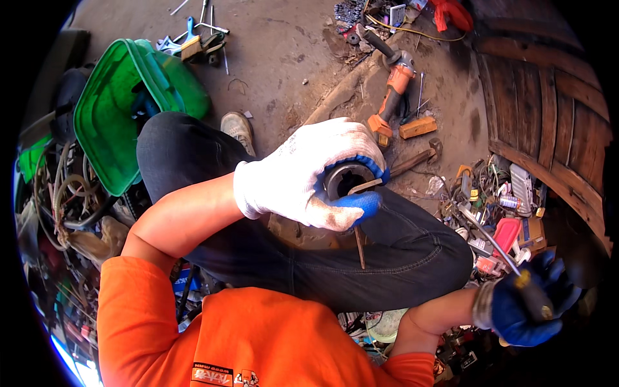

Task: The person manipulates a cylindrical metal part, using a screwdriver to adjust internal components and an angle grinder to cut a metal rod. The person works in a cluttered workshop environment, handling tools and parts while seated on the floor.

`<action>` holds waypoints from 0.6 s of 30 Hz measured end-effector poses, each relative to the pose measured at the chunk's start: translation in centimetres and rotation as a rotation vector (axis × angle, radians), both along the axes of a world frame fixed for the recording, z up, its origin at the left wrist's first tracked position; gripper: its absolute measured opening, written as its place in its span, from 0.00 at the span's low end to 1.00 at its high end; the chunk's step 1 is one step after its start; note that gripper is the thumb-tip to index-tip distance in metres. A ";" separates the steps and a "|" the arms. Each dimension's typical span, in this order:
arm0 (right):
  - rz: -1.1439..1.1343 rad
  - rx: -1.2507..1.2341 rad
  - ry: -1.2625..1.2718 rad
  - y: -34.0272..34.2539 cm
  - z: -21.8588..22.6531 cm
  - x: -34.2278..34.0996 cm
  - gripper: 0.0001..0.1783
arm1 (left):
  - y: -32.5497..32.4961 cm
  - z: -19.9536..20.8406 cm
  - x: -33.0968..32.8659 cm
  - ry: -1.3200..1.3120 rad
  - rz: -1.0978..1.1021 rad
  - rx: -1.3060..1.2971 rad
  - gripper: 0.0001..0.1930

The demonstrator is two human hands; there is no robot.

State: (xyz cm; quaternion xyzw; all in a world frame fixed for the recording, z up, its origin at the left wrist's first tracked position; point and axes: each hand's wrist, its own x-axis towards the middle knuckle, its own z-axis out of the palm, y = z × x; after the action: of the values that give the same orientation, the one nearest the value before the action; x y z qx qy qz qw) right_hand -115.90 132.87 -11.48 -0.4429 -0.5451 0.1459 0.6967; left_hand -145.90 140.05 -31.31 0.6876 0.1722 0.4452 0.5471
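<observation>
My left hand (316, 174), in a white glove with blue-coated fingers, is raised over my lap in the middle. Its fingers and thumb curl round a dark, hollow cylindrical metal part (333, 183). A thin rusty metal strip (360, 248) sticks out below the thumb, and a short flat metal end crosses the part's opening; whether they are one piece I cannot tell. Low on the right, my right hand (516, 322), in a blue-coated glove, is closed round the black and yellow handle of a screwdriver (495, 244). Its shaft points up and to the left.
An orange and black angle grinder (394, 87) lies on the floor ahead, beside an orange block (418, 127) and a hammer (416, 161). A green plastic bin (84, 122) stands at the left. Mixed parts pile up near a wooden panel (535, 97) on the right.
</observation>
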 end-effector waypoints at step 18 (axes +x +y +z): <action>0.668 -0.636 0.464 3.3 -2.8 -1.2 0.23 | -0.9 -0.1 0.2 0.025 0.007 -0.022 0.27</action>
State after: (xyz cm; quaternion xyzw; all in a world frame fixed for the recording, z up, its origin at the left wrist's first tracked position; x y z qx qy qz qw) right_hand -117.14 136.18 -14.32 -0.3905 -0.4164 0.6135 0.5456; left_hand -145.67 139.12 -31.43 0.6864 0.1863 0.4368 0.5507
